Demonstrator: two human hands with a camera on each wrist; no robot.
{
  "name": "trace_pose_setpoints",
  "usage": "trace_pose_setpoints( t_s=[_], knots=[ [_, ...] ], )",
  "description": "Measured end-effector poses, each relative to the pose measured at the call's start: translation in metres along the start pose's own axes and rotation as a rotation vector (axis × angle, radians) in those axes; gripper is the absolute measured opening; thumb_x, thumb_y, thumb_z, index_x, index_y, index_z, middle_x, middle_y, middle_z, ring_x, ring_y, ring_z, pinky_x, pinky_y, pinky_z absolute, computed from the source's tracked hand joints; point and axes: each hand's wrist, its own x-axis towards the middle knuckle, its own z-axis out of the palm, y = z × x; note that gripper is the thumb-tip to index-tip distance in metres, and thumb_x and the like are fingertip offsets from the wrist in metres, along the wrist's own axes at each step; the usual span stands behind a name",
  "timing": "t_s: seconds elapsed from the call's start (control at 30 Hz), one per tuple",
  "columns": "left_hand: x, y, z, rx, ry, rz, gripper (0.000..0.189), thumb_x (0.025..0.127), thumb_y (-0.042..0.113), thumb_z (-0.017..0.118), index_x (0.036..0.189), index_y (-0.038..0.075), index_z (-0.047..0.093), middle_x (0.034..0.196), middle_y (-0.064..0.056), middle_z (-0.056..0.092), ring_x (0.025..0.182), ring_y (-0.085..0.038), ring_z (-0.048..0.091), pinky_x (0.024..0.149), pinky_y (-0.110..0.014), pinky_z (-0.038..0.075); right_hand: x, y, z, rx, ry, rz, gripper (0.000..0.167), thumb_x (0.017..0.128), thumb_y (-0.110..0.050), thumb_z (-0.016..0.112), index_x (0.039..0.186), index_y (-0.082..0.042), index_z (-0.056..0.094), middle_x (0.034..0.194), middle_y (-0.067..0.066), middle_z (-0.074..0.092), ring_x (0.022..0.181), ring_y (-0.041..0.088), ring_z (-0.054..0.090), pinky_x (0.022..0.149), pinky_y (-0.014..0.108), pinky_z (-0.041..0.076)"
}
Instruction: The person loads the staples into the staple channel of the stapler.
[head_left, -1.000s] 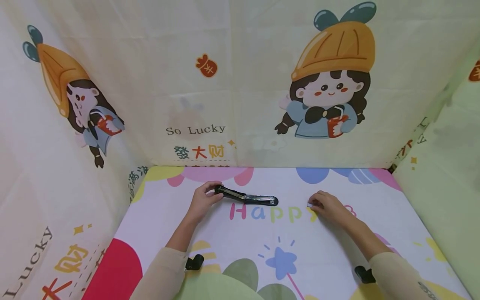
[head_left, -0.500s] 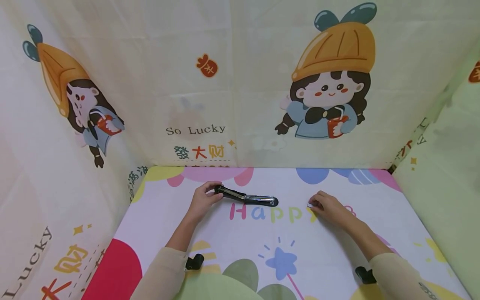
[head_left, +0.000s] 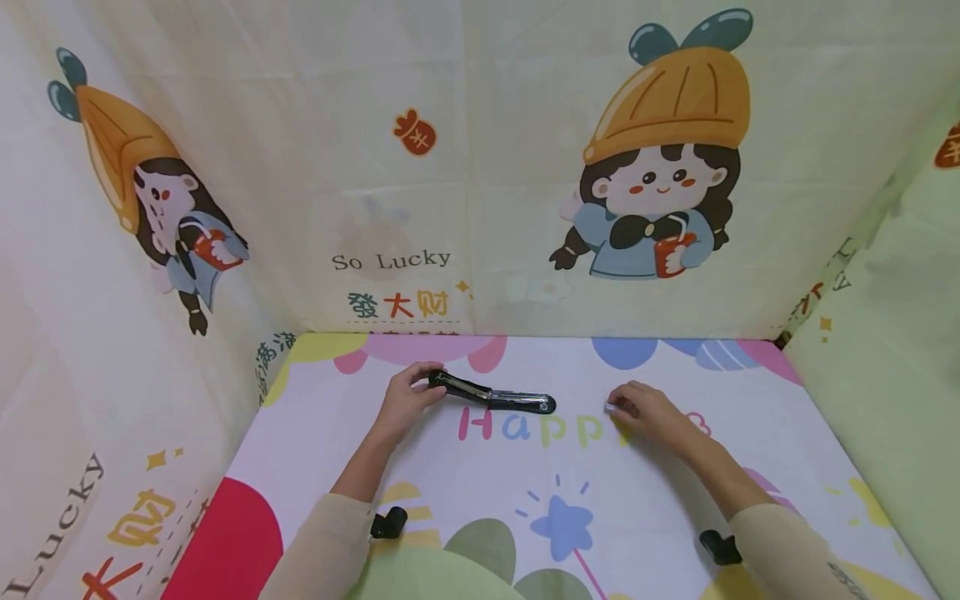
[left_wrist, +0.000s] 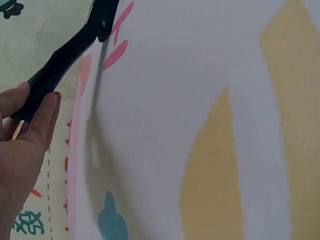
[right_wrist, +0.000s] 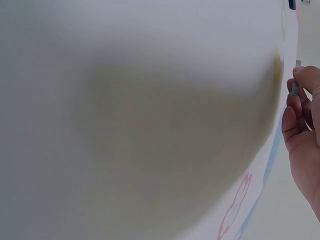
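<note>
Patterned cream cloth (head_left: 517, 208) walled in a white desk (head_left: 660, 525) with a bright print. Over it, the left hand (head_left: 411, 398) had thumb and fingers clamped on one end of a black stapler (head_left: 491, 396), which was spread out at its hinge, metal innards showing. Whether the stapler's free end touched the desk, I could not tell. Past that end and apart from it, the right hand (head_left: 648, 412) pinched a small greyish piece (head_left: 609, 407) between thumb and fingers. Just on the person's side of the stapler ran the printed word "Happy" (head_left: 516, 427), partly covered by the right hand. Nearer the person than the stapler were a printed blue star (head_left: 561, 527) and two beige sleeves (head_left: 322, 542).
</note>
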Motion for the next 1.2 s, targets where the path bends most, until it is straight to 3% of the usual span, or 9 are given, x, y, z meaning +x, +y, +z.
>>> trace_pose_setpoints(
  t_s=[0.43,0.63,0.8,1.2],
  knots=[
    [-0.001,0.002,0.0,0.016,0.004,-0.007,0.046,0.092,-0.002,0.074,0.137,0.002,0.062,0.139,-0.018,0.06,0.123,-0.039,0.064,0.096,-0.035,0.06,0.029,-0.027,0.012,0.015,-0.053,0.04,0.015,0.09,-0.002,0.077,0.103,-0.007,0.071,0.097,0.002,0.069,0.092,0.022,0.067,0.083,0.038,0.059],
    [-0.001,0.002,0.0,0.007,-0.001,0.008,0.046,0.092,-0.002,0.074,0.137,0.0,0.062,0.138,-0.019,0.061,0.121,-0.038,0.065,0.093,-0.031,0.061,0.046,-0.039,0.021,0.028,-0.033,-0.044,0.015,0.089,0.0,0.076,0.103,-0.003,0.072,0.097,0.005,0.07,0.091,0.023,0.068,0.083,0.038,0.06],
    [-0.002,0.006,0.0,0.016,-0.009,-0.012,0.045,0.093,0.0,0.074,0.137,0.002,0.062,0.14,-0.017,0.06,0.122,-0.038,0.065,0.097,-0.035,0.059,0.057,-0.048,0.025,0.033,-0.051,-0.071,0.016,0.09,-0.001,0.076,0.104,-0.004,0.071,0.099,0.005,0.069,0.093,0.023,0.069,0.083,0.037,0.06],
    [0.0,0.003,-0.001,0.026,-0.02,0.002,0.047,0.094,0.001,0.073,0.139,0.002,0.061,0.141,-0.017,0.059,0.124,-0.038,0.064,0.097,-0.034,0.059,0.093,-0.077,0.035,0.034,-0.11,-0.017,0.013,0.095,-0.009,0.073,0.108,-0.007,0.073,0.101,0.003,0.07,0.095,0.019,0.069,0.086,0.038,0.06]
  ],
)
